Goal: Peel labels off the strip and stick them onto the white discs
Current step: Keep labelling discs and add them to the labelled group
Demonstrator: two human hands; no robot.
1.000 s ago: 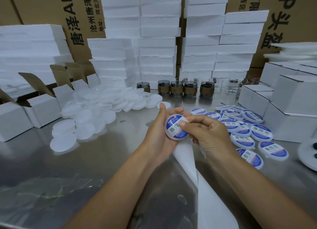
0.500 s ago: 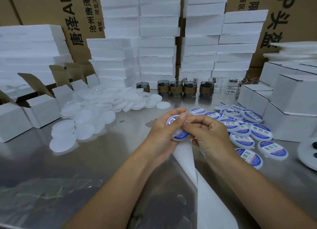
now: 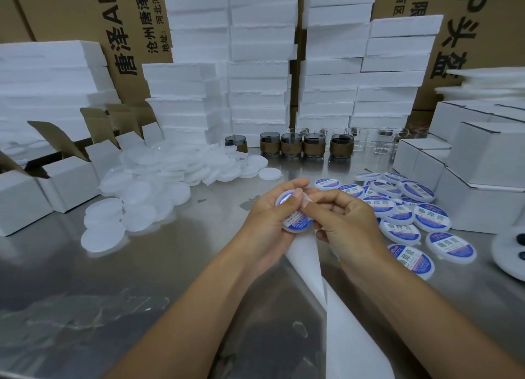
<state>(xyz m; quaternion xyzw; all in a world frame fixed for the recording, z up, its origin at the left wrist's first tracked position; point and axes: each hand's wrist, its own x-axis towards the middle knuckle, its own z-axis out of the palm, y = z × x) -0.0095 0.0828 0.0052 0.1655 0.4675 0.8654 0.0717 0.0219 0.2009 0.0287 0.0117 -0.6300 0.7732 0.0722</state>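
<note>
Clasping a white disc (image 3: 297, 222) in the left grip (image 3: 264, 228), thumb pressed across the label on its face; pinching at the same disc's upper rim with the right grip (image 3: 352, 222), both above the bench (image 3: 199, 265), backing strip (image 3: 306, 253) dangling beneath. Looks like the smoothing-down step. Next, probably: set it among the labelled discs (image 3: 403, 216) at right, fetch a blank from the pile (image 3: 159, 185) at left, peel again.

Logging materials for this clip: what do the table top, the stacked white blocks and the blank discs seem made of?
Table top: likely stainless steel, brushed sheen, carrying blurred reflections.
Stacked white blocks: probably foamed polystyrene, matte, with grainy, ragged edges.
Blank discs: seemingly plastic, frosted and slightly translucent.
</note>
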